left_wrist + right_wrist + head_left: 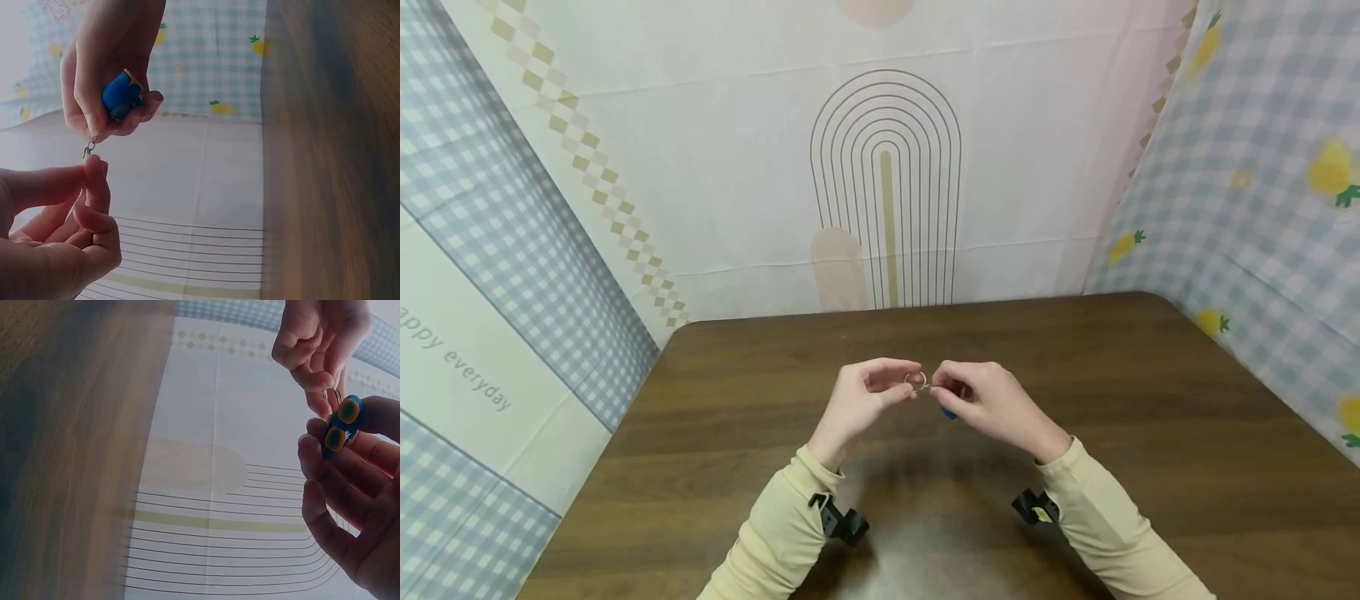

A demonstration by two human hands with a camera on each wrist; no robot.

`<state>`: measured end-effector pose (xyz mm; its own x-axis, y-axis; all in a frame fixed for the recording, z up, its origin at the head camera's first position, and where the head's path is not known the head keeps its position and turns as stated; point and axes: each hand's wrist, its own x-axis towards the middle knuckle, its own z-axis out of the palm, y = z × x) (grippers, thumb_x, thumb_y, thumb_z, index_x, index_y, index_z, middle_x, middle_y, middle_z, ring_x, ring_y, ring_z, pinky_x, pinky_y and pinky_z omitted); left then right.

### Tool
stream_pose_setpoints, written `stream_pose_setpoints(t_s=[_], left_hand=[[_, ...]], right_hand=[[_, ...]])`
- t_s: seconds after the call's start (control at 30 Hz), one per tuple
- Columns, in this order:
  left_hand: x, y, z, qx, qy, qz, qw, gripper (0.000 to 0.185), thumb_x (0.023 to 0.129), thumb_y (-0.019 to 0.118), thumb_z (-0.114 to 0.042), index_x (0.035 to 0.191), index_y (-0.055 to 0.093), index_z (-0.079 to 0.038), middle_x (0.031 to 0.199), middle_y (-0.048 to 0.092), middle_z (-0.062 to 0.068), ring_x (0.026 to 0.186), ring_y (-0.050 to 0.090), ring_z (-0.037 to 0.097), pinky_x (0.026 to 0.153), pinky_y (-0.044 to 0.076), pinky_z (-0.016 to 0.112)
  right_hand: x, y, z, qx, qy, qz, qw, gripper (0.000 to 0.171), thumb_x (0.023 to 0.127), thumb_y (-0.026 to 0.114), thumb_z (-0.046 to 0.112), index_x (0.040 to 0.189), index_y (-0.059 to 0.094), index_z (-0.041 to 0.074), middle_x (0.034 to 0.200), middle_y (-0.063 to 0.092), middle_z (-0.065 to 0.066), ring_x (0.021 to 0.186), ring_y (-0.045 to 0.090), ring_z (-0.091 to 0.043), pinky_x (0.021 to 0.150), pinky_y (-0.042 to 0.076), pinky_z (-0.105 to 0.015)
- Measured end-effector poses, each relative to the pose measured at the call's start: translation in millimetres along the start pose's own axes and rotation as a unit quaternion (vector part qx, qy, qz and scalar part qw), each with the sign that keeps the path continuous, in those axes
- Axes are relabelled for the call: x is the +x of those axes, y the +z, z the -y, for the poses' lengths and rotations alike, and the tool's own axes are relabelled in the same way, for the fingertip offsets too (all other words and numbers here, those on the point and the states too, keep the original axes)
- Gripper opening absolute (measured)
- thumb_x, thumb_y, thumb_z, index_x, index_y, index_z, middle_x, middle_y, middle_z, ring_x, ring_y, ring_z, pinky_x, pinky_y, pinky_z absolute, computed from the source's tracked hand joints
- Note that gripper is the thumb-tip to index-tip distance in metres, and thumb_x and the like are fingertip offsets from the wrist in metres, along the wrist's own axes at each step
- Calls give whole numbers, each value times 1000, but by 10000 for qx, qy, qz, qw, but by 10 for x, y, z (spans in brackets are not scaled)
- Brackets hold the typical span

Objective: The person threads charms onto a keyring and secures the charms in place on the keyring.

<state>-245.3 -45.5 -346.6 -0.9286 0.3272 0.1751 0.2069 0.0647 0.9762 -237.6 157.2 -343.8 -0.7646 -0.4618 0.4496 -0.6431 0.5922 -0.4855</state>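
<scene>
Pinching a small metal key ring (916,382) between thumb and forefinger, the left hand (867,393) hovers above the middle of the brown wooden desk (1150,433), its cream sleeve (775,533) running back toward the near edge. Just to the right of the ring, the right hand (985,398) curls its fingers round a small blue charm with orange-yellow spots (342,427), whose little metal clasp (89,149) meets the ring between the two hands. Behind the desk hangs a pale cloth printed with nested arches (886,192).
</scene>
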Motion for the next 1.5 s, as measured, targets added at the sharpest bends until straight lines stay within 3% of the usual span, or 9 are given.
stream_pose_setpoints(t_s=[0.13,0.37,0.57,0.67,0.8,0.97,1.13,1.33,1.5], left_hand=[[0,-3,10,33,34,71,10000,27,88,65,1,114,67,6,108,70,26,93,71,33,79,58,28],[6,27,9,123,4,167,9998,21,89,62,0,108,70,4,99,71,25,81,68,12,83,57,34],[1,55,9,347,293,-144,9989,18,93,61,-5,109,67,0,97,67,21,84,66,19,79,55,30],[-15,59,-3,244,228,-209,9992,22,88,67,-2,110,65,-2,95,64,15,82,65,15,78,55,28],[-18,64,-3,-2,182,-422,9989,27,83,70,2,110,65,1,97,66,21,80,65,8,76,56,24],[8,64,33,-60,247,-766,9967,23,85,69,2,108,68,3,102,71,23,88,71,19,76,57,23],[0,58,41,204,452,-627,9968,17,86,68,3,102,70,6,97,72,24,84,72,19,73,56,22],[-4,71,31,271,397,-425,9979,15,87,65,4,101,71,6,92,72,26,75,69,9,73,58,27],[-13,81,16,213,337,-334,9986,14,87,63,6,98,72,6,88,72,26,72,67,9,72,56,24]], right_hand=[[-6,0,-9,-44,-21,-31,10000,7,90,67,14,84,65,15,65,57,13,56,49,2,54,44,-19],[-2,6,-9,-100,-60,-131,9998,9,90,68,13,83,64,17,63,56,14,55,49,2,53,43,-19],[7,18,-5,-107,-42,-145,9998,9,90,68,14,83,64,19,63,56,13,55,47,2,53,43,-19],[8,22,0,-67,-47,-102,9999,8,90,68,13,84,65,18,64,56,12,56,47,1,54,43,-19],[15,32,4,-68,-19,-58,10000,8,90,67,13,84,64,17,64,56,11,57,47,1,55,43,-19],[18,44,3,-91,-46,-76,9999,8,90,67,13,85,64,18,63,56,12,57,47,1,55,43,-19],[15,41,20,-133,-98,-110,9998,8,90,67,14,85,65,18,63,56,13,56,47,2,54,42,-19],[17,34,12,-331,-225,-275,9988,9,90,67,14,84,65,20,64,57,15,56,48,4,55,45,-21],[7,32,17,-617,-601,-659,9941,9,88,69,14,84,65,21,65,58,16,60,48,3,59,44,-23]])
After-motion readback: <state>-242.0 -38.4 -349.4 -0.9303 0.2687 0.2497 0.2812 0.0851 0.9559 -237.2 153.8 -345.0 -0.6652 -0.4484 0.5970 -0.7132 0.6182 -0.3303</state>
